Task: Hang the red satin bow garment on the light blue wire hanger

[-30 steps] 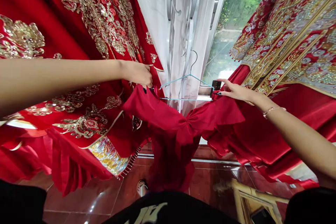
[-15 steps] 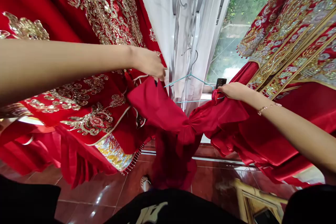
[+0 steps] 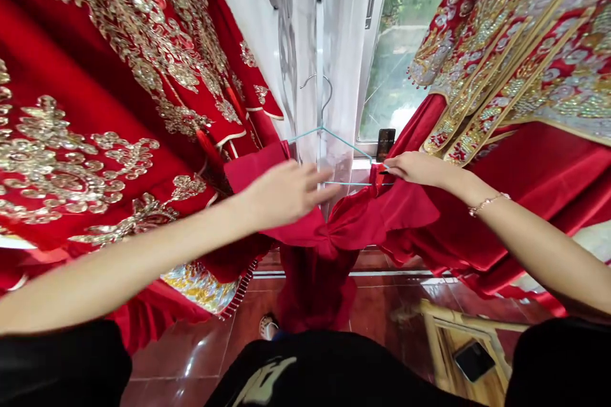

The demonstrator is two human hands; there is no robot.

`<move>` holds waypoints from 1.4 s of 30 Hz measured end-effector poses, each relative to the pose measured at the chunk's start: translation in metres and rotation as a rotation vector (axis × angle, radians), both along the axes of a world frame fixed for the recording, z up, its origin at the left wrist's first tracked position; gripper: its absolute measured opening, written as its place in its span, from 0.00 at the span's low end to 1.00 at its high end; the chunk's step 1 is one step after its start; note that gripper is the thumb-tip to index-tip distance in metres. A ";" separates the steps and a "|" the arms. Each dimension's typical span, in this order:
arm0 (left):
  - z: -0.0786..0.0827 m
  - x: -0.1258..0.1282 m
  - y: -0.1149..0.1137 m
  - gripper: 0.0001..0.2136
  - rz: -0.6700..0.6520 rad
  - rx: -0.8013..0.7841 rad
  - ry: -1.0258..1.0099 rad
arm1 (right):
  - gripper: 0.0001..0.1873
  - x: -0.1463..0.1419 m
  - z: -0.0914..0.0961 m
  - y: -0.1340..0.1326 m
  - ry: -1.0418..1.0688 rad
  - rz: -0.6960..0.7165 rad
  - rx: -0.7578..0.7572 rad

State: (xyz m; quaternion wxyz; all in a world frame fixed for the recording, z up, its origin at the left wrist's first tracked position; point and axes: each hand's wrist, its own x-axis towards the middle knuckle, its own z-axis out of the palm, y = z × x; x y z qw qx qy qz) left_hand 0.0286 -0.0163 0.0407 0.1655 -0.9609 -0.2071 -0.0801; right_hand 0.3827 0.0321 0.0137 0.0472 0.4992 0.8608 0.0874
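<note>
A plain red dress [image 3: 319, 283] with a gathered front hangs in the middle on a thin light-blue hanger [image 3: 347, 142] with a metal hook. My left hand [image 3: 296, 192] is in front of the dress's left side, its fingers stretched out and slightly blurred, holding nothing. Whether it brushes the fabric I cannot tell. With thumb and fingers pinched, my right hand [image 3: 420, 168] grips the dress at the strap near the hanger's right end. A small dark clip-like piece shows by those fingertips.
Embroidered red gowns hang on the left [image 3: 100, 165] and right [image 3: 506, 76]. Behind are a white metal rack [image 3: 319, 32], a window [image 3: 405, 44] and a dark device with digits [image 3: 386, 143]. A phone [image 3: 473, 360] lies on a wooden stool [image 3: 436, 337] at lower right.
My left hand has let go of the dress's left shoulder and moved down and right across its front. My right hand keeps its pinch at the right strap. The view has shifted slightly.
</note>
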 end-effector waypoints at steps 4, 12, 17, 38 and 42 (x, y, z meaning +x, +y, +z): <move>-0.068 0.071 0.005 0.15 -0.075 -0.541 -0.295 | 0.15 -0.001 0.004 -0.008 0.098 0.025 -0.047; -0.100 0.179 0.061 0.08 0.035 -1.097 -1.139 | 0.18 0.015 0.001 -0.028 0.503 0.122 -0.141; -0.105 0.178 0.067 0.06 0.004 -1.103 -1.089 | 0.24 0.026 0.017 -0.032 0.651 0.030 -0.005; -0.060 0.026 -0.004 0.20 0.075 -0.003 -0.316 | 0.35 -0.123 0.011 -0.018 0.576 0.158 0.711; -0.018 -0.042 0.005 0.16 0.164 0.048 -0.377 | 0.31 -0.126 0.000 -0.011 0.425 0.336 0.646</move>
